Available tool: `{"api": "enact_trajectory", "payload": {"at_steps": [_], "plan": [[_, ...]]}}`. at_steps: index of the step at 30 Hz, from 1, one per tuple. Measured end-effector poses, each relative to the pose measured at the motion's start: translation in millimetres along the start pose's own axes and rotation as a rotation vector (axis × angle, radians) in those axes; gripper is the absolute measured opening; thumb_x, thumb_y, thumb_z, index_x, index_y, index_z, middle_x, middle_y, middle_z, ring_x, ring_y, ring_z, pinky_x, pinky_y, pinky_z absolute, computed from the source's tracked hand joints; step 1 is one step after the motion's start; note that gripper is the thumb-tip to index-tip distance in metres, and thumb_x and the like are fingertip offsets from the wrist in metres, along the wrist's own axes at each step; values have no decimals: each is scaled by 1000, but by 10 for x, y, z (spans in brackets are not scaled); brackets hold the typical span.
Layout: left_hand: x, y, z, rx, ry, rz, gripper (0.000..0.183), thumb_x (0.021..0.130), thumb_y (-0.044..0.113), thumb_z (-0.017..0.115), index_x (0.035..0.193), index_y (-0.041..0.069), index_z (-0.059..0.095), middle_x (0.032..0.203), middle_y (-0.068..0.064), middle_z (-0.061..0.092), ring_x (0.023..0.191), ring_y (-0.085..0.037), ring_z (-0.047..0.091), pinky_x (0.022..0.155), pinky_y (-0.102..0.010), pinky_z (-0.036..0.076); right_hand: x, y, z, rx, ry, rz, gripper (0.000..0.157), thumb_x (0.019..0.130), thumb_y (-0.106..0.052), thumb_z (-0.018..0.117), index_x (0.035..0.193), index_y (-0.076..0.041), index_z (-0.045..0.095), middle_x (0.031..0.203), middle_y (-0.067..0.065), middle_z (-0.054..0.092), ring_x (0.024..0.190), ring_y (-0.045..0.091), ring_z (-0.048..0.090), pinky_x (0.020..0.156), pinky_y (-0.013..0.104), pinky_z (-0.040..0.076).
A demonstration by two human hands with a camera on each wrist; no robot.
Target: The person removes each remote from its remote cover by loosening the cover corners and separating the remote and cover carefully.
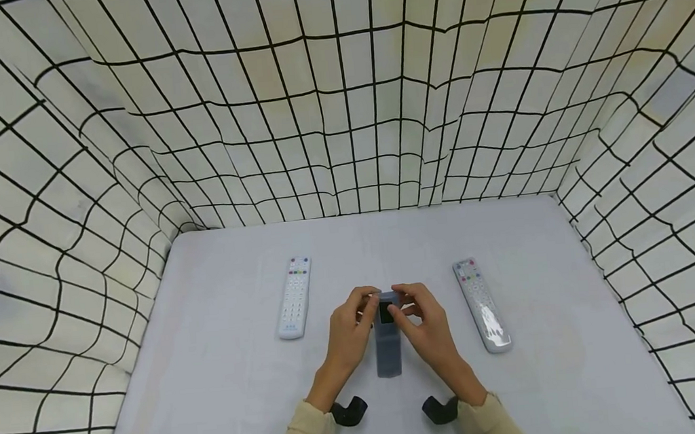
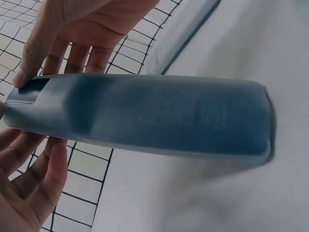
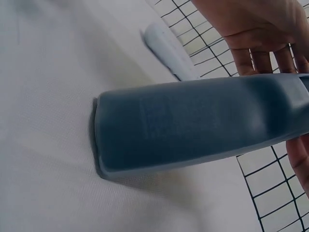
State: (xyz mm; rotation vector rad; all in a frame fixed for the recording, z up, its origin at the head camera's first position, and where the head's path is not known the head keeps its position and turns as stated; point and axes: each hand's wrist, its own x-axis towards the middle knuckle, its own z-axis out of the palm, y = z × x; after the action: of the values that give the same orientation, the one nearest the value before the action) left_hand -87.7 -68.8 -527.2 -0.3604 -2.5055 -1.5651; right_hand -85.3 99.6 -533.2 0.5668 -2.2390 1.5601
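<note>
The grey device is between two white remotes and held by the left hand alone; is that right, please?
Not quite: in the head view, both the left hand and right hand hold the grey device; it is between two white remotes.

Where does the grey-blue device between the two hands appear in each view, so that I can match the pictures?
Head: the grey-blue device is below centre, between the left hand and right hand.
Left wrist: the device runs from the left edge to right of centre.
Right wrist: the device runs from the right edge to left of centre.
Shared landmark: the black grid.
</note>
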Motion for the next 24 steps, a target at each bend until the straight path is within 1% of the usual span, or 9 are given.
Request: {"api": "enact_trajectory", "payload": {"at_steps": [2,7,9,13,16,20,24], "plan": [[9,-21,11,11,-9,3,26,103,37,49,124,23,57,87,6,69,69,-9,63,62,-21,53,14,21,4,1,1,16,39,87,5,69,124,7,56,104,19,62,87,27,64,67,28,58],[25,-52,29,60,-30,47,35,100,34,58,132,21,52,95,3,69,79,-6,64,67,-21,54,31,110,2,-6,-2,63,39,90,-1,68,127,0,57,106,15,63,88,23,67,67,27,58],[29,-60,37,87,-32,64,37,99,33,60,133,19,52,95,3,69,80,-6,63,67,-20,53,34,140,-2,-16,-6,70,37,92,-5,68,127,-2,57,108,12,64,89,21,68,68,26,58],[36,-60,48,145,-27,80,38,99,32,60,132,17,52,94,4,69,78,-5,61,65,-18,51,45,159,-20,-51,-13,55,34,95,-11,65,127,-2,59,109,9,66,90,18,70,69,24,58],[42,-51,55,164,-22,77,37,99,31,60,132,16,53,95,4,68,79,-4,62,66,-17,52,56,155,-33,-100,-15,36,32,96,-14,64,126,-4,60,110,7,67,90,16,70,68,23,58],[40,-62,82,143,-21,68,38,100,30,59,133,16,51,97,3,68,84,-6,65,68,-19,54,66,143,-38,-161,-4,1,30,95,-14,64,124,-4,62,109,7,68,89,16,70,67,22,58],[22,-92,122,72,-36,43,42,100,30,58,138,15,47,105,-2,67,88,-10,67,71,-23,56,60,148,-27,-218,25,-29,30,94,-11,66,123,-4,63,108,6,68,88,16,70,65,22,57]]}}
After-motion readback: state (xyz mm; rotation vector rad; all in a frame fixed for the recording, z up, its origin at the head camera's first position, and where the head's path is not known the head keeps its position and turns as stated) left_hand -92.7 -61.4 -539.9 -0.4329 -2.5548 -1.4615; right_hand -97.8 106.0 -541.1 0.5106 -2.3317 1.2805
